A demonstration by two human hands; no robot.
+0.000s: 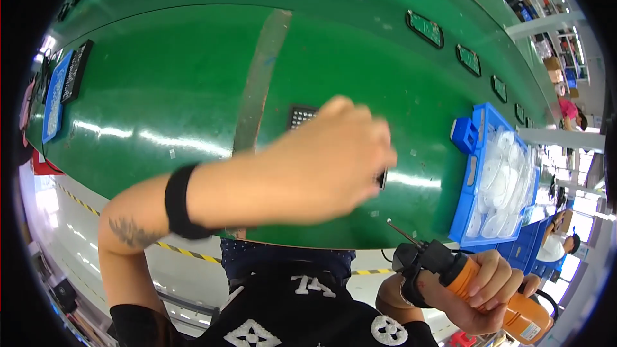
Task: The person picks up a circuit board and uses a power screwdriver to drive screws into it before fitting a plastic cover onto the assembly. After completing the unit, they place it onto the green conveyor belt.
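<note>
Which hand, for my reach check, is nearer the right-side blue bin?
Right. The right hand, holding the orange screwdriver, is just below the blue bin in view; the left hand is farther, leftward.

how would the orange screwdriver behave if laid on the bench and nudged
The orange screwdriver might roll, its body looking rounded. It's probably stiff, with a hard-looking casing. Its slim bit could snag, sticking out past the black nose.

The driver point(459, 275) is cased in smooth plastic, its bit point(405, 233) made of metal. The surface point(173, 58) is glossily finished. The shirt point(295, 321) is made of matt cloth.
</note>
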